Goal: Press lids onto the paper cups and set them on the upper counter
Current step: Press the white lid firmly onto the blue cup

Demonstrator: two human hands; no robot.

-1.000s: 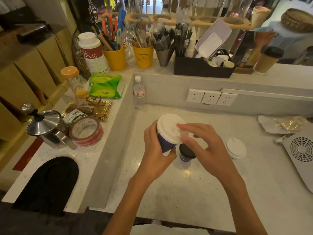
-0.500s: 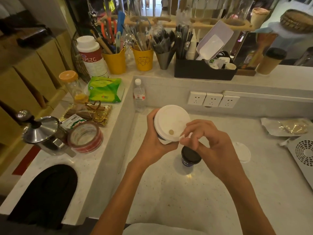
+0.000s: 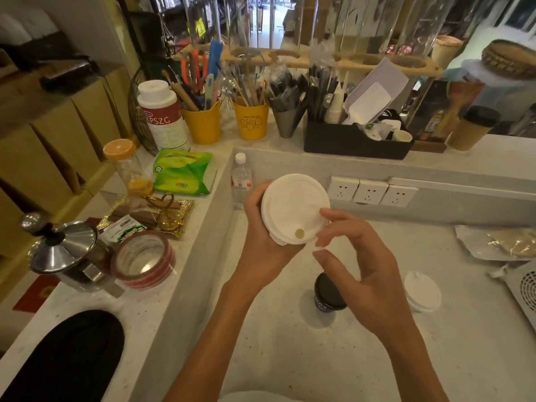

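A paper cup is being clasped by the left hand (image 3: 261,245), fingers curled round its wall. It is being tilted toward the camera, likely so that the white lid (image 3: 293,207) is being offered squarely to the right hand (image 3: 362,271). The lid's near rim is being pinched by the right grip, fingertips (image 3: 323,212) on top and thumb below, apparently so that the edge is being seated. Whether it is snapped home all round cannot be told. The cup's body is being hidden almost wholly by the lid and the left palm. Just below the right grip, a second cup (image 3: 329,291) is being shown on the bench (image 3: 290,358), half covered by that hand. Whether its dark top is a lid or drink is unclear. A loose lid (image 3: 422,291) is being shown right of the grip, and the upper bench (image 3: 478,161) well beyond it, cut off at the frame's edge.
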